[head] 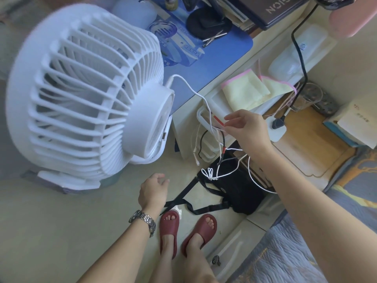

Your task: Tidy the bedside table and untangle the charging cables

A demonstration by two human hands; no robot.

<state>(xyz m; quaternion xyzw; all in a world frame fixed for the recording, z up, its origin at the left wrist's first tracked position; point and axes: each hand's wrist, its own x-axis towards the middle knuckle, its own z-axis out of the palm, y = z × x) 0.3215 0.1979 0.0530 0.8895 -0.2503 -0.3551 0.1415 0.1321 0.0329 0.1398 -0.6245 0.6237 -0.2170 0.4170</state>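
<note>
A tangle of charging cables (pixel 219 152) hangs off the front edge of the cream bedside table (pixel 228 86), white ones mixed with a black braided one. My right hand (pixel 247 129) pinches the cables near the table's white handle rail (pixel 201 115). One white cable (pixel 189 86) runs from the tangle up to the back of a large white fan (pixel 81 94) at the left. A knotted white loop (pixel 209 173) dangles lower down. My left hand (pixel 153 190), with a metal watch on the wrist, hovers below the fan, fingers loosely curled and empty.
A yellow cloth (pixel 248 90) lies on the table. A white power strip (pixel 278 127) with a black plug sits on the wooden shelf at right, near a glass (pixel 308 97) and books (pixel 353 123). A black bag (pixel 230 188) lies on the floor by my red slippers.
</note>
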